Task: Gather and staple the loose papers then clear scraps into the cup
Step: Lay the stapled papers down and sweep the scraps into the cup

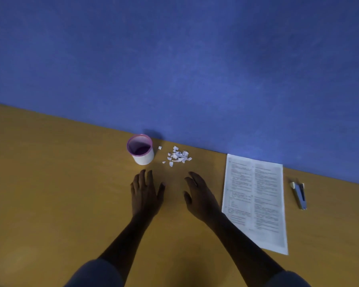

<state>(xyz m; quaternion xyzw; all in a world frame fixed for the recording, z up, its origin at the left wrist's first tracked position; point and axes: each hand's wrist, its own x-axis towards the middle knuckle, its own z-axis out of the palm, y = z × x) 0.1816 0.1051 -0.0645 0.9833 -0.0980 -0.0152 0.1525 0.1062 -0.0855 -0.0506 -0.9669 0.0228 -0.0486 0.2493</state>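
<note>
Head view shows left hand [146, 191] and right hand [199, 195] empty, fingers spread, near the scraps [178, 155], with cup [142, 150] far left, papers [255, 201] and stapler [299, 194] right.

Matt, smooth wood-look table [50, 183]; soft, felt-like blue wall [174, 59]; glossy white cup [142, 156] with purple rim; torn paper scraps [178, 155]; printed matt paper sheets [255, 201]; stapler [299, 194] of shiny metal.

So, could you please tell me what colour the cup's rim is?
The cup is white with a pink-purple rim, seen clearly in the head view.
</note>
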